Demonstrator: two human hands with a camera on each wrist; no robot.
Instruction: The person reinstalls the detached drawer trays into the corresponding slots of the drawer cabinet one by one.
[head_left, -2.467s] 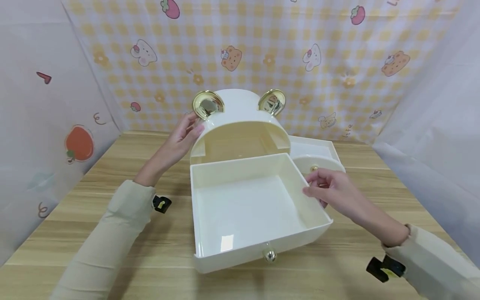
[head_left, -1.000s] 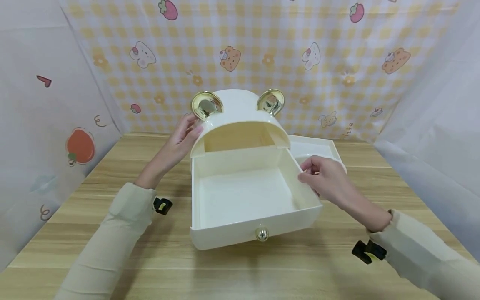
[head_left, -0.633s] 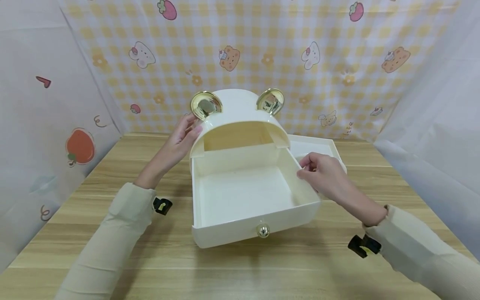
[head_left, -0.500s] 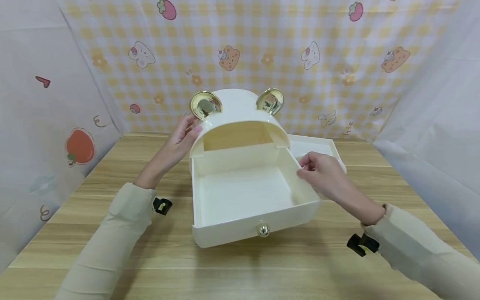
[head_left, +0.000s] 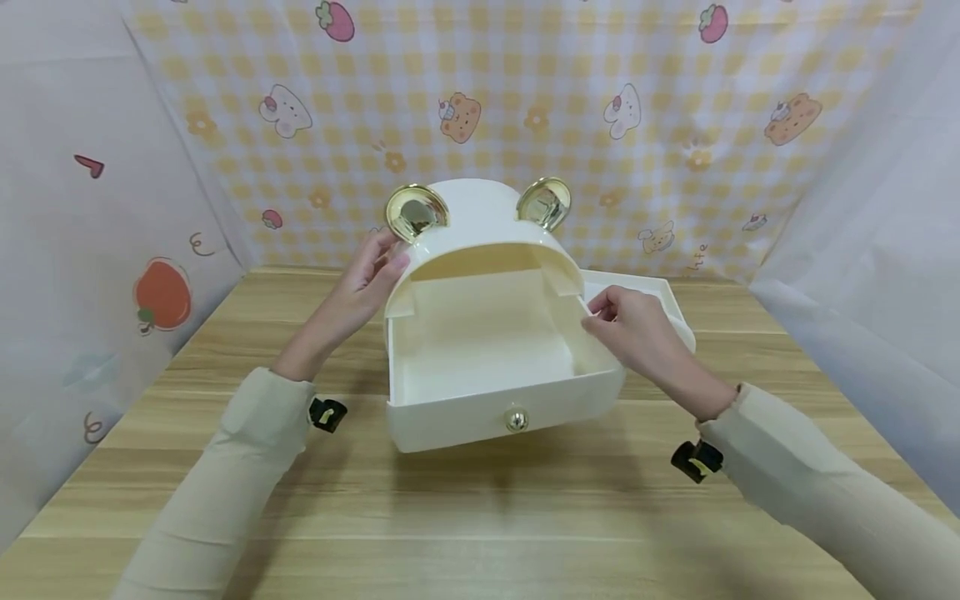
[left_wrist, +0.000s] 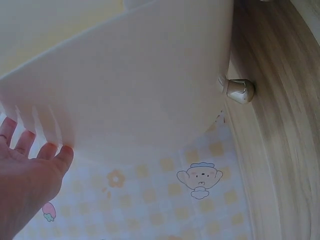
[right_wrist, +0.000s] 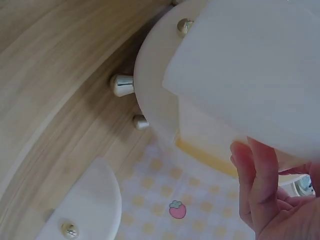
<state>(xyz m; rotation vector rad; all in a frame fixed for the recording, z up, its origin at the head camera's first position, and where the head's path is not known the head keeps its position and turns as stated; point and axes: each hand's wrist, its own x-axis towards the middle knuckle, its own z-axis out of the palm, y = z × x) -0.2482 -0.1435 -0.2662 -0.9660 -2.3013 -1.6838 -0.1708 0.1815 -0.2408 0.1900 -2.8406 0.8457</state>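
A cream box (head_left: 480,204) with two gold ears stands at mid-table in the head view, its front an arched opening. A white drawer (head_left: 498,408) with a gold knob (head_left: 517,419) is partly inside that opening, slightly askew and tilted, with nothing in it. My right hand (head_left: 645,337) pinches the drawer's right wall near the opening. Against the box's left side, below the left ear, rests my left hand (head_left: 360,287), fingers extended. In the left wrist view the fingertips of the left hand (left_wrist: 32,175) touch the smooth outer wall (left_wrist: 135,95).
Behind the right hand lies another white drawer (head_left: 630,287), partly hidden; its rounded front (right_wrist: 92,205) and gold knob show in the right wrist view. Short metallic feet (right_wrist: 122,85) carry the box on the wooden table (head_left: 450,533). A checked cloth (head_left: 525,83) hangs behind.
The right hand and the drawer it pinches have moved back toward the box, so the drawer sits deeper in the opening. The left hand has stayed at the box's side.
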